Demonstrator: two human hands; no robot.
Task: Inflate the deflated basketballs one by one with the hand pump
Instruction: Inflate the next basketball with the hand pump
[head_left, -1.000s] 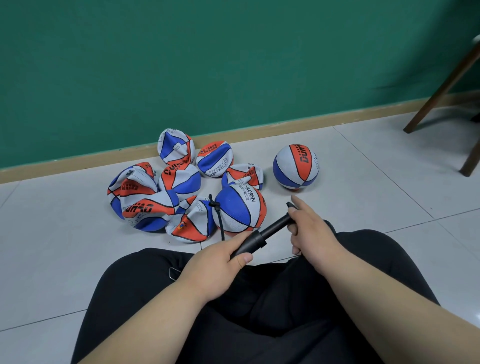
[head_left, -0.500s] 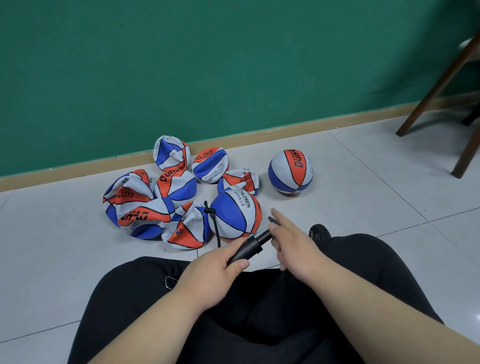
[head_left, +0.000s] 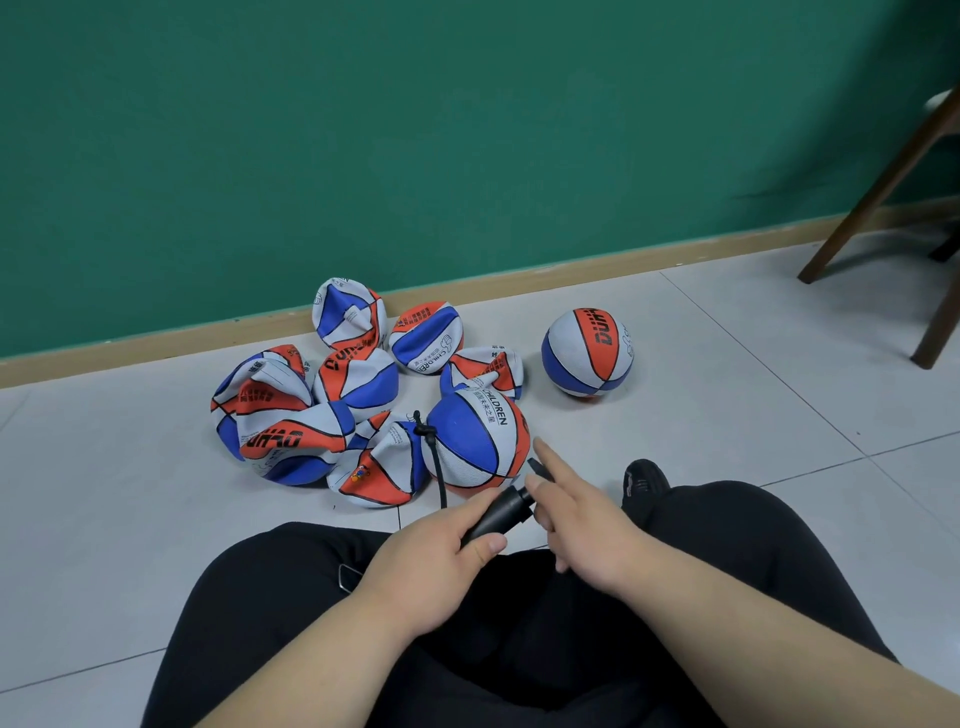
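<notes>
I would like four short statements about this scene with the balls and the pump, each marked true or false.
1. The left hand grips the black cylindrical pump barrel. True.
2. The thin black hose runs to the lone round red, white and blue basketball. False: it ends beside the fuller basketball in front.
3. That lone basketball touches the crumpled deflated balls. False: it lies apart.
4. The painted wall is green. True.

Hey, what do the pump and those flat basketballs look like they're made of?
The hand pump looks like black plastic, matte with a faint sheen along the barrel. The deflated basketballs are probably soft rubber, matte; they crumple into sharp folds.
</notes>
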